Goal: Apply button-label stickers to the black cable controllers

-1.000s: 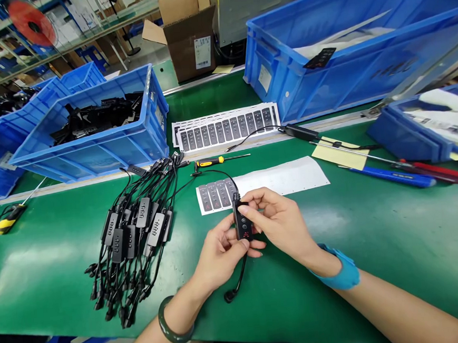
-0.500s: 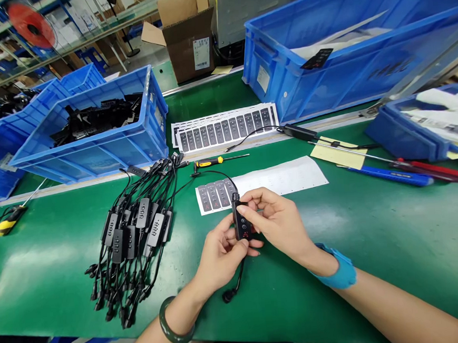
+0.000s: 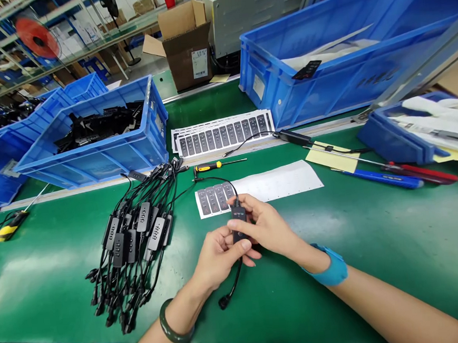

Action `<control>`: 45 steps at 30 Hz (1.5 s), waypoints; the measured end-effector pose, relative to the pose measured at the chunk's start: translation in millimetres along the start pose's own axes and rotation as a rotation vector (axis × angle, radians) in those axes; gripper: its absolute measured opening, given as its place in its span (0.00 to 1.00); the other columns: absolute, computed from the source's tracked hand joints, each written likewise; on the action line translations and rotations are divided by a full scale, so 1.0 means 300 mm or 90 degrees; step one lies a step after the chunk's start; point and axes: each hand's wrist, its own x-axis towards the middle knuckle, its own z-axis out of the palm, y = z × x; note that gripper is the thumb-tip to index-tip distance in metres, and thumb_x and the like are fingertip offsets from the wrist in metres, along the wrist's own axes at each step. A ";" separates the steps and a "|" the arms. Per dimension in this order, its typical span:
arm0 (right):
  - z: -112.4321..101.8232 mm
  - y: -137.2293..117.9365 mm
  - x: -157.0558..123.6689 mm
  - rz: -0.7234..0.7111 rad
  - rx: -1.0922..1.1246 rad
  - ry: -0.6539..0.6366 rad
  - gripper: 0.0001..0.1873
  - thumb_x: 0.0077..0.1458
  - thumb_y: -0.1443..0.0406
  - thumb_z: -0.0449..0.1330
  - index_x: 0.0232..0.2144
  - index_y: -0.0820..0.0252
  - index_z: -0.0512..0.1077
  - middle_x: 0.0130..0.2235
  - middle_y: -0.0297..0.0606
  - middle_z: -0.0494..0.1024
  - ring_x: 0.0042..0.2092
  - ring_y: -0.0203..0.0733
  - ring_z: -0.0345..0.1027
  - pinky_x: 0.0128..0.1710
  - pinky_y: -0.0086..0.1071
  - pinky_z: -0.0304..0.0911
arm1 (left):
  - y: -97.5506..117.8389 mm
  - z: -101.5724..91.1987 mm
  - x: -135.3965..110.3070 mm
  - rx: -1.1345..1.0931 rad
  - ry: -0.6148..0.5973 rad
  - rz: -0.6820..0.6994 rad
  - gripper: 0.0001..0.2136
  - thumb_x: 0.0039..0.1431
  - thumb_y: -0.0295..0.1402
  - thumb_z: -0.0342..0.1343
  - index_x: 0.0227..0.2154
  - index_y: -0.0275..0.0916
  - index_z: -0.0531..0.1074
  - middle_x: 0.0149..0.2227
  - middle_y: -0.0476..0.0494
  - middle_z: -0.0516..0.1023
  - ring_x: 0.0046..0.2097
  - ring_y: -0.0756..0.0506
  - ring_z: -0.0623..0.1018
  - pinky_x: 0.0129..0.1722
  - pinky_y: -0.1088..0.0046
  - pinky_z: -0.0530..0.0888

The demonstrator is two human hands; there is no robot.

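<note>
Both my hands hold one small black inline controller [image 3: 238,221] with a black cable, just above the green table [image 3: 377,244]. My left hand [image 3: 218,257] cups it from below, fingers closed round it. My right hand [image 3: 267,226] grips it from the right, the thumb pressed across its face. The cable's plug end [image 3: 224,301] hangs down to the table. Just behind lies a white backing sheet [image 3: 273,181] with a few grey button stickers [image 3: 213,199] at its left end.
A bundle of like controllers with cables [image 3: 137,242] lies to the left. Behind stand blue bins [image 3: 96,155], a large blue crate [image 3: 325,84], sticker sheets [image 3: 221,132], a yellow-handled screwdriver [image 3: 208,166], a cardboard box [image 3: 187,42]. Right: blue and red tools [image 3: 392,177], a blue tray [image 3: 401,137].
My right thumb has slid down across the controller's face, covering its buttons. The hands have sunk a little toward the table and the view has tilted slightly.
</note>
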 end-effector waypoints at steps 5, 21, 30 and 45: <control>-0.020 0.005 0.010 0.012 -0.019 0.045 0.21 0.61 0.52 0.50 0.41 0.61 0.74 0.26 0.32 0.69 0.26 0.35 0.63 0.25 0.27 0.63 | -0.007 0.003 0.002 -0.001 0.012 -0.013 0.24 0.49 0.45 0.68 0.42 0.31 0.74 0.33 0.39 0.81 0.29 0.49 0.79 0.25 0.77 0.75; -0.151 -0.010 0.106 -0.090 -0.163 0.104 0.27 0.61 0.62 0.49 0.61 0.62 0.62 0.37 0.40 0.78 0.38 0.42 0.73 0.37 0.34 0.69 | 0.015 -0.070 0.026 0.570 0.098 0.214 0.21 0.64 0.45 0.50 0.53 0.37 0.71 0.48 0.34 0.79 0.49 0.38 0.78 0.51 0.53 0.74; -0.384 -0.039 0.241 -0.204 -0.464 0.238 0.11 0.53 0.68 0.59 0.41 0.62 0.73 0.39 0.50 0.74 0.40 0.50 0.69 0.40 0.41 0.64 | -0.006 -0.106 -0.009 1.028 0.074 0.250 0.26 0.60 0.32 0.57 0.61 0.38 0.62 0.66 0.29 0.60 0.67 0.32 0.60 0.63 0.44 0.61; -0.153 -0.057 0.091 -0.200 -0.083 0.221 0.13 0.53 0.52 0.63 0.30 0.54 0.72 0.28 0.35 0.71 0.30 0.41 0.64 0.30 0.34 0.60 | 0.069 -0.148 -0.095 1.071 0.348 0.253 0.16 0.61 0.24 0.50 0.52 0.36 0.67 0.51 0.30 0.72 0.51 0.35 0.75 0.48 0.54 0.74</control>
